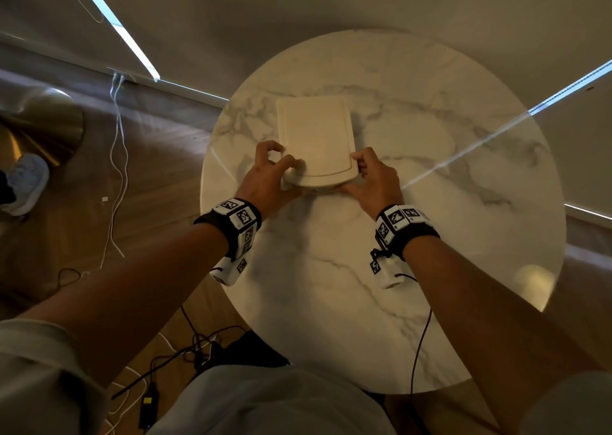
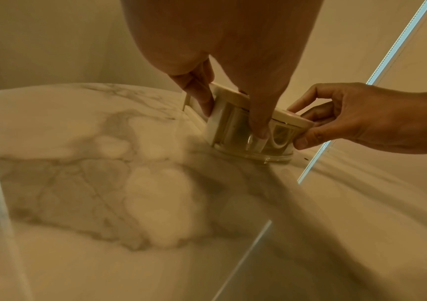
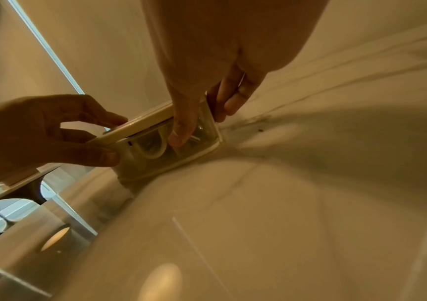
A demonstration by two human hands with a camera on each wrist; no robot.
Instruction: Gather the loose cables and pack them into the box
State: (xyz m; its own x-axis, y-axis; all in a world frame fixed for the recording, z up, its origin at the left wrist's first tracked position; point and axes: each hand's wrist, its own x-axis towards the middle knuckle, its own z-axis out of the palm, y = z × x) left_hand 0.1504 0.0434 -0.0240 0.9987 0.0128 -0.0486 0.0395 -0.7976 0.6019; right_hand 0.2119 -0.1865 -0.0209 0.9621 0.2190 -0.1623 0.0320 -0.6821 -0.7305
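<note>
- Head view: box (image 1: 316, 143) standing on the round marbled surface (image 1: 430, 236), cream lid (image 1: 318, 126) resting on top, both hands at the near end.
- Left hand (image 1: 270, 176) curled round the near left corner, thumb down the clear wall, fingers arched over the lid edge.
- Right hand (image 1: 372, 178) pinching the near right corner, fingertips on the lid rim, thumb against the side wall.
- Right wrist view: pale cable (image 3: 153, 148) coiled inside behind the clear wall, so at least one cable already packed.
- Same view: near edge of lid appearing slightly raised above the box rim, not fully seated; whether being pressed down or lifted, cannot tell.
- No loose cables left on the surface in any view.
- On the wooden floor (image 1: 165, 156): white cords (image 1: 117, 156) trailing from a wall socket and a dark tangle (image 1: 198, 345) near the surface's foot; whether part of the job, cannot tell.
- Judged stage: late, gathering apparently finished for the surface, closing of the lid apparently the step in hand.
- Judged remainder: seating the lid squarely on all corners, then letting go.
</note>
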